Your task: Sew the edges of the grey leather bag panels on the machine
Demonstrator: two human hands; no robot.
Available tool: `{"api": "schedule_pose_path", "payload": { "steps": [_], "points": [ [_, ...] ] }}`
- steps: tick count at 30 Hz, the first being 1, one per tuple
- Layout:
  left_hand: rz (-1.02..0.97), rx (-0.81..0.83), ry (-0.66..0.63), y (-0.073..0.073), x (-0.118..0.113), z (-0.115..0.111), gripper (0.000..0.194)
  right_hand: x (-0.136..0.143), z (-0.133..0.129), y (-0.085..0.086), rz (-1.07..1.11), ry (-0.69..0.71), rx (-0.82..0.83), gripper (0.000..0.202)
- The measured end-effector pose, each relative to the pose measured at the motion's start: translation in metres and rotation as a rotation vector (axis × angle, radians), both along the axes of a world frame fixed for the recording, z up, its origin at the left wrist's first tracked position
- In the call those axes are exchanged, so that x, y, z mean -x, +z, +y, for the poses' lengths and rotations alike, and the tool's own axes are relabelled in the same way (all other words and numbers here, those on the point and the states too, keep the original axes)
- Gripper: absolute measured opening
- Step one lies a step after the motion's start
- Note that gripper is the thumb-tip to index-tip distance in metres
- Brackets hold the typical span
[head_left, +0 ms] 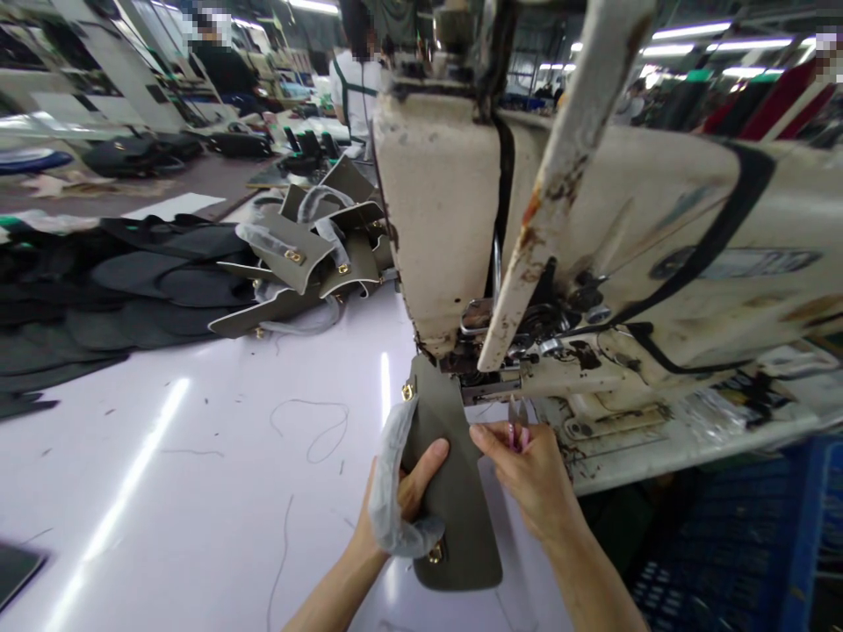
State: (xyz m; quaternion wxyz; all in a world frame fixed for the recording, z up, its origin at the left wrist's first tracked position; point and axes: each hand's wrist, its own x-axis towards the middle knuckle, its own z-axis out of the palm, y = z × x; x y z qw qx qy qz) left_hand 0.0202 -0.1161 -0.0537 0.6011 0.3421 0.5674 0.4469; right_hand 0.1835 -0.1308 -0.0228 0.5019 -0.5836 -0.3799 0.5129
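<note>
An olive-grey bag panel (464, 518) lies lengthwise under the head of an industrial sewing machine (441, 211), its far end at the needle area. A handle wrapped in clear plastic (387, 483) is joined to the panel's left side by gold-coloured fittings. My left hand (414, 483) reaches through that handle and grips the panel, thumb flat on top and most fingers hidden. At the right edge, my right hand (530, 470) pinches the panel between thumb and forefinger. Small pink-handled scissors (517, 434) are tucked in the same hand, blades pointing away from me.
Similar panels with wrapped handles (296, 254) are heaped behind, left of the machine. Dark layered pieces (145, 290) fill the far left. Loose threads (309, 404) lie on the white tabletop (230, 527). A blue crate (738, 527) stands lower right. People (356, 79) are in the background.
</note>
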Motion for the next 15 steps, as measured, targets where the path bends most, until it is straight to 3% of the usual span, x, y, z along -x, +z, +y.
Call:
{"api": "schedule_pose_path", "payload": {
  "steps": [2, 5, 8, 11, 15],
  "points": [
    [0.031, 0.025, -0.037, 0.009, -0.003, 0.001, 0.057, 0.001, 0.001, 0.002, -0.022, 0.004, -0.009, 0.035],
    [-0.064, 0.25, -0.153, 0.031, -0.009, 0.004, 0.056, 0.004, 0.002, 0.009, -0.068, -0.01, -0.018, 0.03],
    [-0.141, 0.297, -0.109, 0.048, -0.015, 0.005, 0.053, 0.005, 0.001, 0.016, -0.12, -0.008, -0.021, 0.029],
    [-0.153, 0.205, -0.008, 0.052, -0.017, 0.005, 0.05, 0.003, 0.001, 0.018, -0.116, 0.012, -0.029, 0.026],
    [-0.23, 0.157, -0.03, 0.05, -0.018, 0.006, 0.045, 0.001, 0.002, 0.014, -0.07, 0.01, -0.021, 0.022]
  ]
}}
